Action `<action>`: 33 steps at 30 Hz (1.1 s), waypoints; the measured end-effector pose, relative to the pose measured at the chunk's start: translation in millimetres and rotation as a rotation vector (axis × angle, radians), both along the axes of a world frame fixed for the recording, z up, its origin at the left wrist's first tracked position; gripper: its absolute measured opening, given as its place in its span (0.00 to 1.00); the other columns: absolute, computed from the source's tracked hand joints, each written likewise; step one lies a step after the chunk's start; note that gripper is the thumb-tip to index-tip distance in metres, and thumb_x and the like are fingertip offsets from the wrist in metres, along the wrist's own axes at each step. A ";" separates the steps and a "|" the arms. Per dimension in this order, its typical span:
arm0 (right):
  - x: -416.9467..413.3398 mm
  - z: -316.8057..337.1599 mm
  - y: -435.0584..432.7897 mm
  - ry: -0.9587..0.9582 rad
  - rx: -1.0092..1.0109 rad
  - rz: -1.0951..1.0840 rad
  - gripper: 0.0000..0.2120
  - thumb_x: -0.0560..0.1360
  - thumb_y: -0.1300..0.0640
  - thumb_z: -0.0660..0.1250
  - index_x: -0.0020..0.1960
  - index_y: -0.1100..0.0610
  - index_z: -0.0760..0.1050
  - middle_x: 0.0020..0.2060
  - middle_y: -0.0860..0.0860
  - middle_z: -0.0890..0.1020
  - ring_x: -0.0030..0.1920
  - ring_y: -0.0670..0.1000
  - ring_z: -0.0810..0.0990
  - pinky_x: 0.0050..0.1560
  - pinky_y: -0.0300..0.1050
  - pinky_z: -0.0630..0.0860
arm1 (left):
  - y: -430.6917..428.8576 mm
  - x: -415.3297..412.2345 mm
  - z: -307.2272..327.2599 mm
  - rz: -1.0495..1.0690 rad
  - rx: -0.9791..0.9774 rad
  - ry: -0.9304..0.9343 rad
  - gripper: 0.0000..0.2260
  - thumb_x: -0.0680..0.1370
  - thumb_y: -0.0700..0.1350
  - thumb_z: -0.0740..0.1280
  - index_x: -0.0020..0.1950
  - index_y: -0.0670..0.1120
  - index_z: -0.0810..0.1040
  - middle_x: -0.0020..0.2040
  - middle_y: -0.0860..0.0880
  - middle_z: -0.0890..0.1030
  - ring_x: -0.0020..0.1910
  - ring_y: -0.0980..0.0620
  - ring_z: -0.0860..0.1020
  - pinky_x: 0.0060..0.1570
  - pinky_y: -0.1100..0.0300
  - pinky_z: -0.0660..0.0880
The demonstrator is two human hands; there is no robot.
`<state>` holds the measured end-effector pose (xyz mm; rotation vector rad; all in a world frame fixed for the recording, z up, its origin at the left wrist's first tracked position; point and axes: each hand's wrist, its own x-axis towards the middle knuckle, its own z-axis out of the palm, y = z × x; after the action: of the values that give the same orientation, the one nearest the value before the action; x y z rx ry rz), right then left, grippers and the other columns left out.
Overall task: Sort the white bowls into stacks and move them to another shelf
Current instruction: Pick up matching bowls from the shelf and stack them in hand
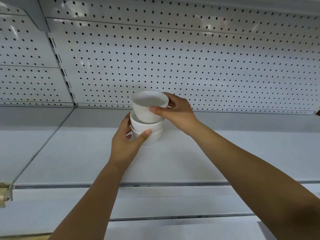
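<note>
A white shelf (pixel 190 153) backed by a perforated white panel (pixel 190 58) fills the view. Near its middle, a stack of three white bowls (pixel 147 125) is seen, mouths up. The two lower bowls are nested upright, while the top bowl (pixel 147 104) is tilted, its opening turned toward the near left. The lowest bowl is gripped by the left hand (pixel 126 144), thumb across its near wall. The top bowl is pinched by the right hand (pixel 176 111), reaching from the right.
</note>
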<state>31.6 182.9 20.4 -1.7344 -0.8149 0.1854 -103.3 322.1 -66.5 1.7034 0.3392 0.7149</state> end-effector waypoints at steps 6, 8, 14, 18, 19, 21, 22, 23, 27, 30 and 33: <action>-1.4 -17.6 0.3 -0.031 -0.071 0.008 0.20 0.68 0.43 0.80 0.57 0.45 0.82 0.50 0.42 0.86 0.54 0.47 0.84 0.62 0.57 0.79 | -0.7 -0.1 1.1 -0.001 -0.006 -0.017 0.33 0.73 0.55 0.78 0.76 0.61 0.70 0.70 0.59 0.79 0.69 0.53 0.77 0.68 0.41 0.75; 0.3 -19.7 -1.8 -0.050 -0.099 -0.001 0.21 0.66 0.37 0.79 0.56 0.43 0.81 0.51 0.45 0.86 0.56 0.53 0.83 0.60 0.60 0.79 | -0.4 -0.1 0.9 -0.004 0.004 -0.016 0.33 0.73 0.55 0.78 0.76 0.61 0.70 0.69 0.59 0.79 0.68 0.53 0.78 0.68 0.41 0.76; 2.9 -14.3 -3.6 -0.027 -0.124 0.044 0.20 0.67 0.40 0.81 0.56 0.40 0.80 0.52 0.43 0.86 0.56 0.50 0.83 0.62 0.59 0.79 | 0.7 -0.5 2.6 -0.022 -0.036 -0.014 0.30 0.75 0.53 0.76 0.76 0.58 0.72 0.68 0.58 0.81 0.67 0.56 0.79 0.68 0.48 0.75; 1.0 -22.0 -14.0 0.170 -0.137 0.099 0.50 0.64 0.39 0.80 0.80 0.44 0.61 0.71 0.41 0.76 0.68 0.41 0.77 0.70 0.45 0.74 | -1.2 -2.7 6.7 -0.024 -0.103 -0.023 0.30 0.75 0.58 0.74 0.76 0.55 0.73 0.68 0.57 0.81 0.68 0.58 0.78 0.70 0.51 0.73; -0.4 -26.3 -17.7 0.210 -0.138 0.104 0.57 0.62 0.37 0.80 0.83 0.46 0.54 0.75 0.43 0.72 0.70 0.43 0.76 0.70 0.45 0.73 | -2.2 -4.3 7.6 -0.020 -0.124 -0.029 0.30 0.75 0.59 0.73 0.75 0.54 0.73 0.68 0.57 0.81 0.68 0.58 0.78 0.71 0.50 0.72; -4.2 -39.1 -25.1 0.255 -0.144 0.120 0.59 0.63 0.40 0.80 0.83 0.47 0.50 0.78 0.44 0.67 0.71 0.47 0.75 0.71 0.48 0.73 | -2.6 -7.6 8.5 -0.002 -0.151 -0.045 0.29 0.75 0.61 0.72 0.74 0.54 0.74 0.68 0.58 0.81 0.69 0.59 0.77 0.73 0.48 0.72; -6.6 -46.6 -28.3 0.273 -0.152 0.125 0.58 0.63 0.43 0.80 0.83 0.47 0.50 0.79 0.45 0.66 0.71 0.48 0.75 0.72 0.49 0.72 | -1.6 -8.4 8.9 0.006 -0.156 -0.047 0.28 0.75 0.61 0.72 0.74 0.55 0.74 0.68 0.59 0.81 0.69 0.60 0.77 0.72 0.48 0.72; -8.8 -54.5 -30.2 0.287 -0.163 0.126 0.58 0.63 0.46 0.81 0.83 0.47 0.50 0.79 0.45 0.65 0.71 0.48 0.75 0.73 0.50 0.71 | -0.6 -9.1 10.0 0.009 -0.161 -0.039 0.28 0.75 0.62 0.72 0.74 0.57 0.74 0.68 0.60 0.81 0.68 0.60 0.78 0.71 0.47 0.73; -15.1 -75.2 -29.2 0.296 -0.125 0.108 0.54 0.67 0.57 0.83 0.83 0.48 0.54 0.77 0.47 0.69 0.71 0.47 0.75 0.72 0.41 0.70 | 3.3 -8.0 24.3 -0.017 -0.213 -0.011 0.24 0.76 0.63 0.73 0.70 0.61 0.74 0.67 0.56 0.81 0.61 0.62 0.81 0.62 0.49 0.79; -14.4 -79.0 -21.3 0.255 -0.092 0.114 0.50 0.68 0.61 0.82 0.81 0.49 0.59 0.75 0.47 0.73 0.71 0.46 0.75 0.71 0.40 0.71 | 5.9 -4.0 39.5 -0.063 -0.235 0.035 0.21 0.74 0.60 0.72 0.66 0.61 0.76 0.63 0.54 0.84 0.56 0.63 0.83 0.56 0.52 0.82; -15.3 -80.4 -16.5 0.245 -0.017 0.096 0.41 0.69 0.65 0.80 0.77 0.50 0.66 0.69 0.47 0.79 0.66 0.46 0.80 0.68 0.43 0.76 | 7.6 -4.4 46.2 -0.088 -0.290 0.084 0.24 0.71 0.62 0.73 0.66 0.58 0.79 0.61 0.54 0.84 0.62 0.54 0.82 0.56 0.47 0.82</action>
<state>16.4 166.4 -60.0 -1.6499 -0.7176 0.4609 -107.7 329.7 -20.3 1.4657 0.4038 0.5037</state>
